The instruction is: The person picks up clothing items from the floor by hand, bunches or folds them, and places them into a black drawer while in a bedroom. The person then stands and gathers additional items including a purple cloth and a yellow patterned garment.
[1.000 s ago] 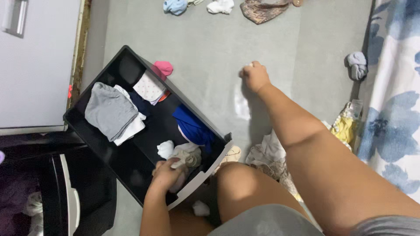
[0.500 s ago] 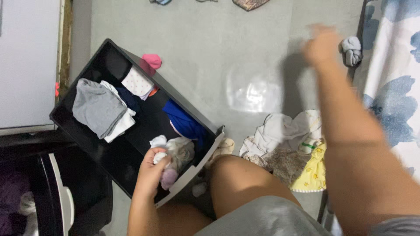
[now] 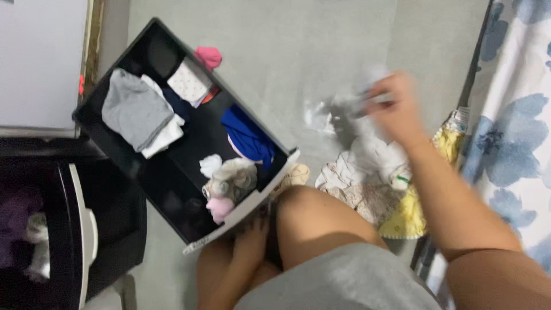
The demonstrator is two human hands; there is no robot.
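Head view is showing the right hand (image 3: pixel 396 109) raised over the grey floor (image 3: pixel 321 51), forearm stretching up from the lower right, fingers closing around a blurred grey sock (image 3: pixel 359 103); its long axis is lying roughly left to right. The left hand (image 3: pixel 251 241) is resting low between the knees, beside the black plastic drawer (image 3: pixel 172 189) of soft folded clothes; its grip I cannot tell.
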